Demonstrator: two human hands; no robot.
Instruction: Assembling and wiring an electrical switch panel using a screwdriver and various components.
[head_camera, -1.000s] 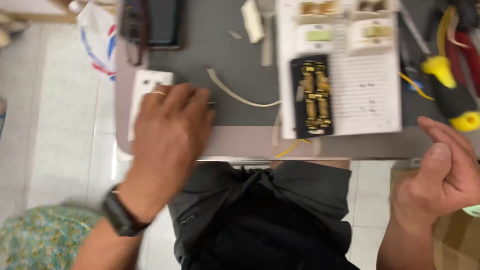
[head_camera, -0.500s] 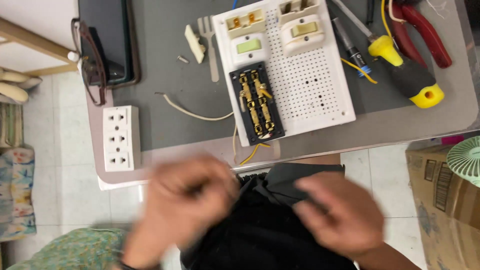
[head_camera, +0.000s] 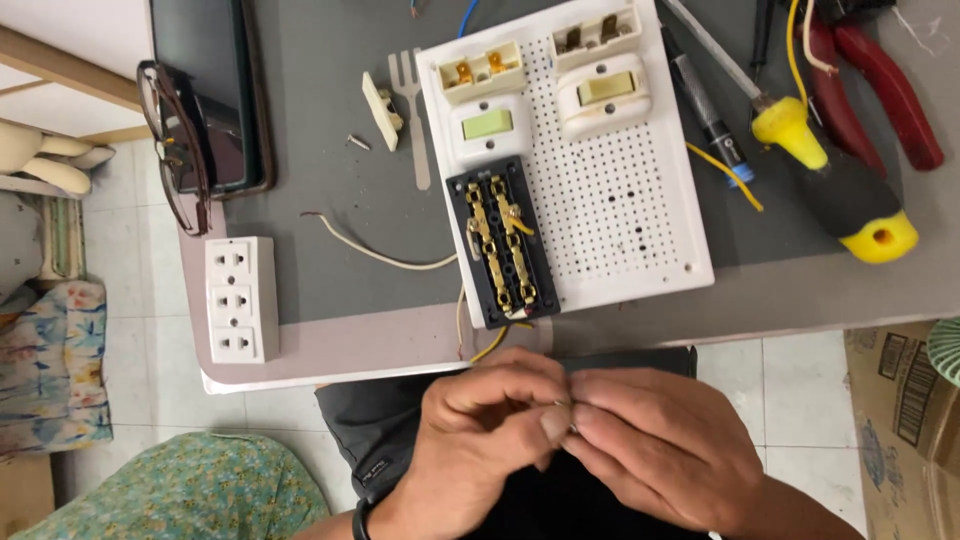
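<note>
My left hand and my right hand meet over my lap, just below the table edge. Their fingertips pinch together on a tiny part that is mostly hidden, so I cannot tell what it is. Just above them a black socket insert with brass contacts lies on a white perforated board, with yellow wires hanging off its lower end. A white triple socket outlet rests near the table's left front corner.
On the grey table lie a yellow-and-black screwdriver, red pliers, a fork, a loose white wire, eyeglasses and a dark tablet. A cardboard box stands at the right on the floor.
My left hand left the white socket outlet on the table. Both hands came together over my lap, with their fingertips now pinched. The view shifted too.
</note>
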